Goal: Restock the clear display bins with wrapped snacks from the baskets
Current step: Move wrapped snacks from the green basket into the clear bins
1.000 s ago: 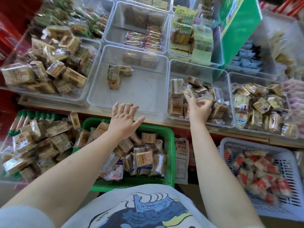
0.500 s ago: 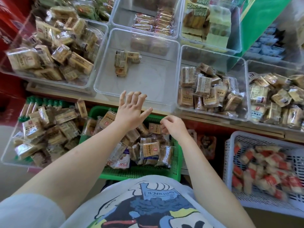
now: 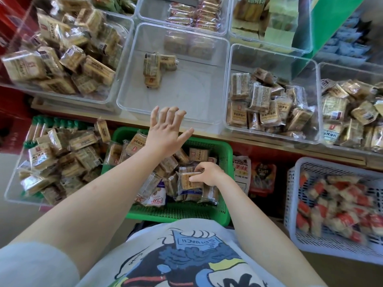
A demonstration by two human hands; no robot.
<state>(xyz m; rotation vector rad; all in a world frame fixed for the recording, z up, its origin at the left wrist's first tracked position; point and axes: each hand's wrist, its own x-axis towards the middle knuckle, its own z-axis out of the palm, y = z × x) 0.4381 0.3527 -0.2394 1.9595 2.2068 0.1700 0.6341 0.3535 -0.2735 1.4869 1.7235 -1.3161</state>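
The right hand [image 3: 207, 175] pinches a wrapped snack [image 3: 187, 180] inside the green basket [image 3: 178, 211]. The left hand [image 3: 166, 134] hovers with spread fingers above the basket, near the almost empty clear bin [image 3: 128, 100] on the wooden shelf [image 3: 269, 145].

Two hands show: the left hand [image 3: 165, 135] and the right hand [image 3: 207, 172]. There are two baskets, one green basket [image 3: 224, 160] and one white basket [image 3: 290, 204]. The near-empty clear bin [image 3: 128, 100] holds three wrapped snacks [image 3: 152, 69]. The other bins' packets are too heaped to count.
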